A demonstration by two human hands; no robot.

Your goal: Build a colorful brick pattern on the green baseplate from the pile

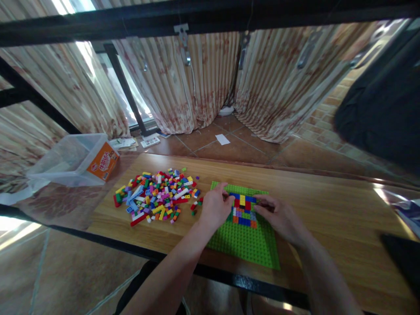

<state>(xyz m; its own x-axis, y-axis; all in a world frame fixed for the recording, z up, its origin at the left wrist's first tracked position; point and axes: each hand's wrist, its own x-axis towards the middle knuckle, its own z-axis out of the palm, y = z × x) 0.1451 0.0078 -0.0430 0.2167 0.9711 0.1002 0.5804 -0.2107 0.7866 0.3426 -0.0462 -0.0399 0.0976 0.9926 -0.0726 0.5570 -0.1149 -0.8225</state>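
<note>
- Spanning the scene, the wooden tabletop (341, 210) gives a flat, firm base for the work.
- The clear bin (72, 175) sits past its left end, probably set there to spare working room.
- The green baseplate (244, 243) lies flat before the person, right of the pile, likely so both hands can reach it.
- The brick pile (160, 197) is spread out at left, which seems to help in picking out colours.
- The left hand (215, 205) meets the assembled bricks' left side, forefinger and thumb parted, perhaps steadying; whether it pinches anything, I cannot tell.
- The right hand (277, 214) curls at their right edge; its grip cannot be told either.
- The assembled bricks (243, 212) form a compact patch on the baseplate's far half, between the hands.
</note>
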